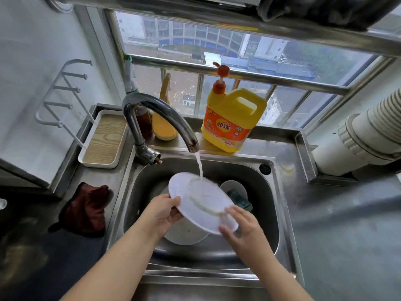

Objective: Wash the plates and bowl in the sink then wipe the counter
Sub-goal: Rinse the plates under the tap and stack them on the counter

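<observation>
Over the middle of the stainless sink (280, 205), the left hand (161, 213) grips the near-left rim of a white plate (195, 213), thumb curled over the edge, while the right hand (243, 227) pinches its near-right rim; the plate tilts under the stream from the curved faucet (156, 118). Below it in the basin lie another white plate (184, 235) toward the front and a white bowl (233, 185) with a dark green scourer (238, 198) toward the back-right corner. A dark red cloth (86, 209) lies on the counter (347, 235) at the sink's left edge, and a yellow detergent jug (232, 118) stands on the back ledge.
</observation>
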The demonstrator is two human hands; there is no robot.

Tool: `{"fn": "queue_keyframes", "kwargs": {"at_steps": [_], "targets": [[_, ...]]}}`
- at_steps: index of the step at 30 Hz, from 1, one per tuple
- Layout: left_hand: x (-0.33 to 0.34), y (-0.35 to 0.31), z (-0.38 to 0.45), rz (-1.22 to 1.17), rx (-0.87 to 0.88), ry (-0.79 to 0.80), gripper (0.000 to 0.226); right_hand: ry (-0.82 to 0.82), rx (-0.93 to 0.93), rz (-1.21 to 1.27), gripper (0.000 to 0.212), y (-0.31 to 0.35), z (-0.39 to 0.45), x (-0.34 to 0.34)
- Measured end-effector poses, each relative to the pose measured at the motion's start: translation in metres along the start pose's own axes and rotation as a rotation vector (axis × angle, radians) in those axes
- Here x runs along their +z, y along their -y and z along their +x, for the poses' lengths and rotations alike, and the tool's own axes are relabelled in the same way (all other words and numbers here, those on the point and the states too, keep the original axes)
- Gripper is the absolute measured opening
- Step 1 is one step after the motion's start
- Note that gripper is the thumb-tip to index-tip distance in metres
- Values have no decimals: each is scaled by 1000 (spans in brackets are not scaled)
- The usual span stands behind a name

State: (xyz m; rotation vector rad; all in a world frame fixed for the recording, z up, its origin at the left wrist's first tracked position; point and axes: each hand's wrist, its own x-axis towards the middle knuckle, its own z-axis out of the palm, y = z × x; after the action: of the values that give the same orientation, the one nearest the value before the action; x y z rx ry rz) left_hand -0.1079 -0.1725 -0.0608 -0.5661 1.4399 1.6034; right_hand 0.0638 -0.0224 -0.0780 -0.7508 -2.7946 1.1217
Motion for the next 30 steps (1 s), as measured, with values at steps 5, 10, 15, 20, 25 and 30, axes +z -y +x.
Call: {"fn": "queue_keyframes", "kwargs": {"at_steps": [5, 10, 15, 20, 25, 30], "targets": [[4, 2, -4, 84, 83, 89, 17, -83, 696, 316, 53, -8, 2, 2], [18, 11, -5, 108, 115, 150, 15, -64, 1074, 1051, 18, 0, 8, 8], [26, 11, -6, 147, 149, 203, 15, -168, 1126, 1304, 18, 2, 6, 7], [20, 11, -9, 123, 173, 238, 17, -156, 1149, 1372, 22, 1, 10, 10], [6, 9, -6, 44, 202, 253, 20, -125, 1102, 1397, 27, 8, 18, 12], [-16, 4, 2, -33, 216, 268, 25, -133, 1049, 1401, 23, 10, 28, 16]]}}
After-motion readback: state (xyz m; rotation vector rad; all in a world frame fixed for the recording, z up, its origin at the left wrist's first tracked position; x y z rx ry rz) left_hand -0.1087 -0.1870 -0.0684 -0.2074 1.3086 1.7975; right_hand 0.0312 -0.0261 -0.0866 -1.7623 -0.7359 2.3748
